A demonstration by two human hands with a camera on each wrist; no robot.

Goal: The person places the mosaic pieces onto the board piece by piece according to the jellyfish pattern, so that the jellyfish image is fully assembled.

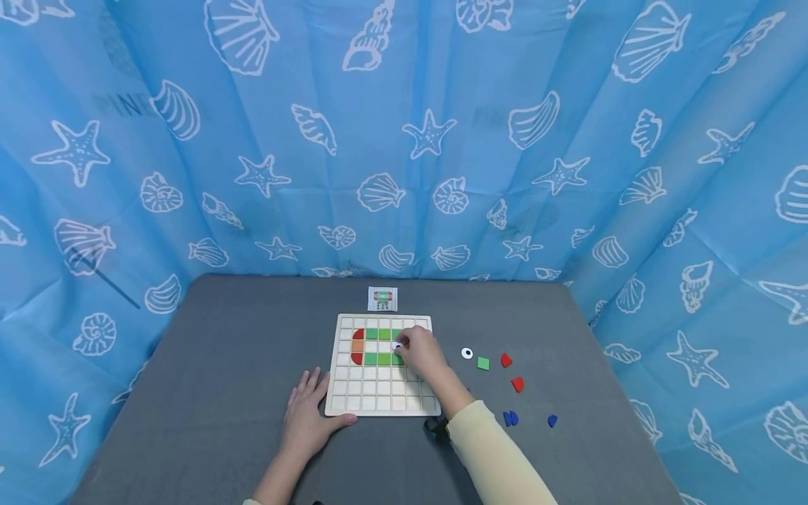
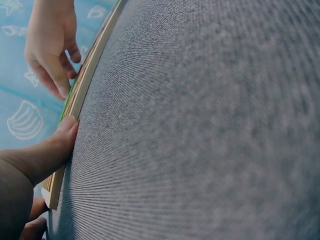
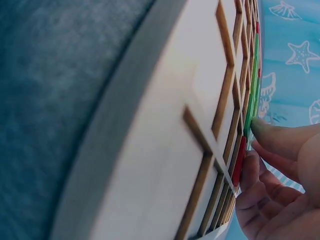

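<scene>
A pale wooden grid board lies on the grey table, with green, red and orange tiles set in its upper cells. My right hand is over the right end of the tile rows and pinches a white disc with a dark dot, partly hidden by the fingertips. In the right wrist view, its thumb and fingers are close to a green tile and a red tile. My left hand rests at the board's lower left corner, fingers along the left side, thumb against the near edge.
Right of the board lie another white disc, a green square, red pieces and several blue pieces. A small printed card lies behind the board. A blue shell-patterned curtain hangs behind the table.
</scene>
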